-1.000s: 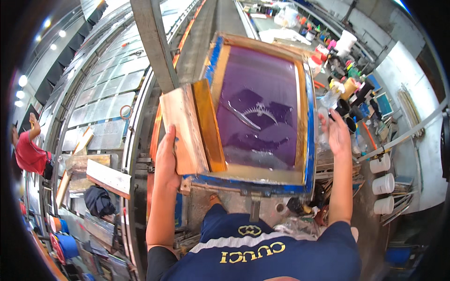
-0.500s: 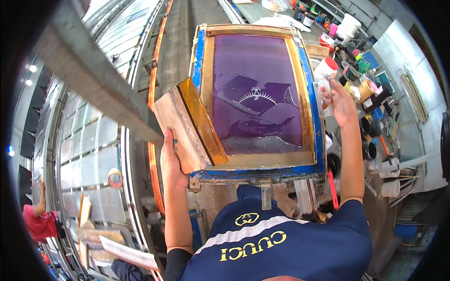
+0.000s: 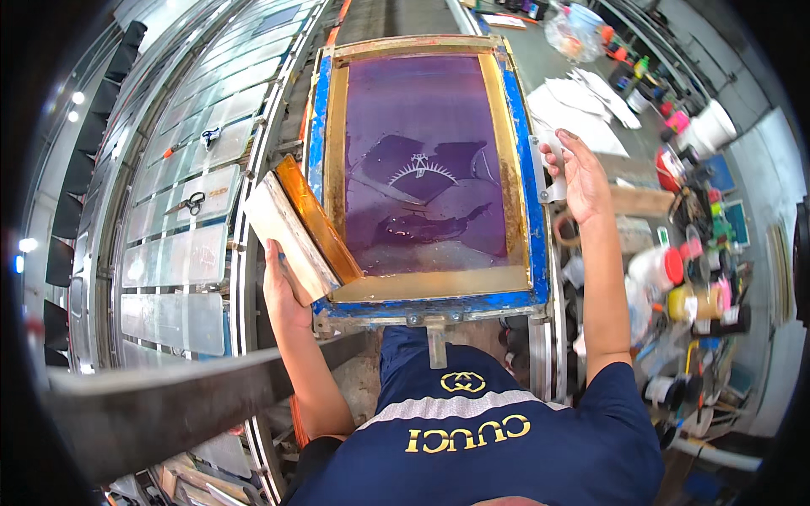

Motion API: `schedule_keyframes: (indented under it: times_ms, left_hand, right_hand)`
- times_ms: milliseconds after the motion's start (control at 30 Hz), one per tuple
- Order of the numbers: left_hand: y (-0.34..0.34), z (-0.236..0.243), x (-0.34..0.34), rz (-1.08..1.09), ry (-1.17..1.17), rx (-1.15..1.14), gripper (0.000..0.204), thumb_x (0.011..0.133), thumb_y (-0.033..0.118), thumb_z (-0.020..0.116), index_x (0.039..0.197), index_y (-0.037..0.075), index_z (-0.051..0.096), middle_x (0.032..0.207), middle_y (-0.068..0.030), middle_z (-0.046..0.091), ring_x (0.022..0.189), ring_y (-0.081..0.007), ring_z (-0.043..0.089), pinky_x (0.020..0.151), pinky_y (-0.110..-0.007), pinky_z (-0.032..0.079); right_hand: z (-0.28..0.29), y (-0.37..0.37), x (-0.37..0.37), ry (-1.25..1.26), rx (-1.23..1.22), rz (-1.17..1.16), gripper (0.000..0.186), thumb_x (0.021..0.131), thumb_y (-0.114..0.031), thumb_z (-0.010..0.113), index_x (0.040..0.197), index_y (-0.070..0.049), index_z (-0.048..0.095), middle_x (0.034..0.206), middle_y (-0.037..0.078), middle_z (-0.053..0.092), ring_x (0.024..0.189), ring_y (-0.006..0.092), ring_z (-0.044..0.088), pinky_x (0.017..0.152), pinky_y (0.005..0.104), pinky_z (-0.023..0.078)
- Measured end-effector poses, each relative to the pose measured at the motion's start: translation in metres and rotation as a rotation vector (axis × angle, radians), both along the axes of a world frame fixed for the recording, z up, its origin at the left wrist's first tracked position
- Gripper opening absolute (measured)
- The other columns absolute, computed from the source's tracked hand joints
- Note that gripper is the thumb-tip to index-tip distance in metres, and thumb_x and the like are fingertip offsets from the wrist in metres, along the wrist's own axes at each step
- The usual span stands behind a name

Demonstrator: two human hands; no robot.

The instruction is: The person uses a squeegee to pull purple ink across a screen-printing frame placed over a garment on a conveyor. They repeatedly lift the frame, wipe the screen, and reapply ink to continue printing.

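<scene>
My left hand [image 3: 285,291] is closed on the wooden handle of a squeegee [image 3: 283,236]. The squeegee's amber blade slants across the left edge of a screen printing frame [image 3: 538,261]. This frame has blue-painted sides and a purple mesh [image 3: 413,101] with a pale arched, spiky design in the middle. Wet, glossy ink patches lie around the design. On the frame's right side, my right hand [image 3: 584,181] has its fingers curled round a pale handle [image 3: 538,169]. A short clear tab [image 3: 437,347] hangs from the near edge, in front of my navy shirt.
A long printing table [image 3: 181,266] with pale panels runs along the left, with scissors [image 3: 196,202] on it. A grey metal bar [image 3: 186,405] crosses at lower left. To the right, a cluttered bench holds white sheets [image 3: 574,110], a red-lidded tub [image 3: 654,268] and several bottles.
The bench, table and bar have shifted in view as I moved along with the frame. Both hands keep their holds, and the squeegee stays at the frame's left edge.
</scene>
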State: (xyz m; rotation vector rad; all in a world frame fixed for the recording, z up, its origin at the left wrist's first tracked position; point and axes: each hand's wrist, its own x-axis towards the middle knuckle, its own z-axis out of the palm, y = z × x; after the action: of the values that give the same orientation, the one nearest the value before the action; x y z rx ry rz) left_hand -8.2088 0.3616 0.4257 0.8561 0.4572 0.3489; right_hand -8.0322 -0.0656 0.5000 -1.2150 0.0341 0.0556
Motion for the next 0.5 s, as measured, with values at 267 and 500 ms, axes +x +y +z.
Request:
schedule_keyframes:
  times_ms: [267, 500]
  left_hand:
    - [0.106, -0.003, 0.23, 0.063, 0.06, 0.084, 0.064, 0.103, 0.041, 0.06, 0.151, 0.003, 0.042, 0.146, -0.0113, 0.055, 0.128, -0.0245, 0.06, 0.103, -0.04, 0.052]
    - [0.136, 0.027, 0.463, -0.123, 0.061, 0.173, 0.06, 0.104, 0.043, 0.058, 0.145, 0.0, 0.047, 0.133, -0.012, 0.064, 0.115, -0.0225, 0.067, 0.094, -0.038, 0.057]
  right_hand:
    - [-0.004, 0.098, 0.223, -0.008, 0.059, 0.093, 0.025, 0.096, -0.022, 0.068, 0.114, -0.007, 0.062, 0.096, 0.005, 0.067, 0.081, 0.0103, 0.057, 0.072, 0.0247, 0.043]
    - [-0.001, 0.113, 0.388, -0.024, 0.108, -0.106, 0.026, 0.097, -0.024, 0.067, 0.115, -0.006, 0.063, 0.099, 0.006, 0.068, 0.082, 0.0088, 0.058, 0.074, 0.0242, 0.043]
